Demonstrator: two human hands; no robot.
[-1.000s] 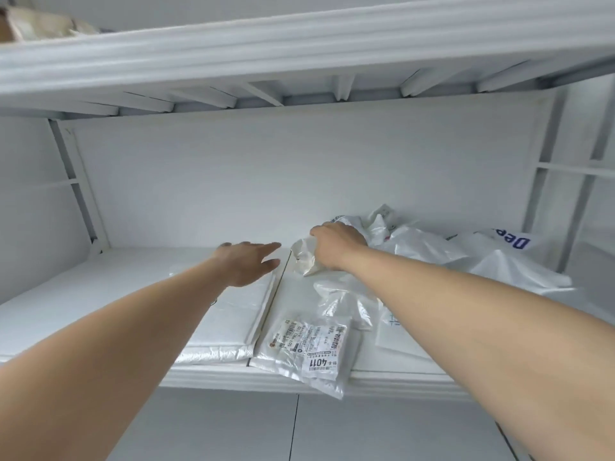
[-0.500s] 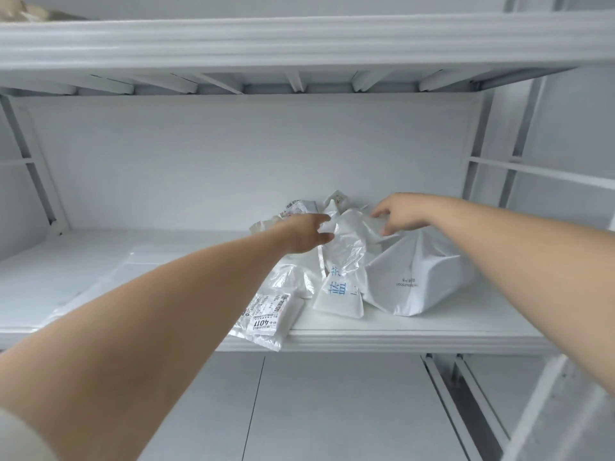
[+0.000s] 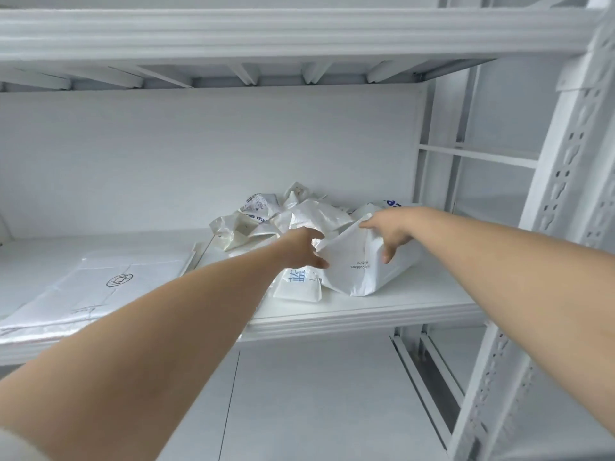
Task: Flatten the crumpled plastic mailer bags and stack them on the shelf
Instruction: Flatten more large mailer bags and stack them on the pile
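The grip of the left hand is spread wide, its straight fingers touching the left edge of the white mailer bag. The right hand curls its grip over the bag's top right corner and holds it. The bag stands on the white shelf. A flattened stack lies at the left of the shelf, a crumpled heap sits behind the hands, and a perforated upright rises at the right.

- The left hand and right hand are showing bare, as are both forearms.
- A pale sleeve edge is showing at the frame's lower left corner.
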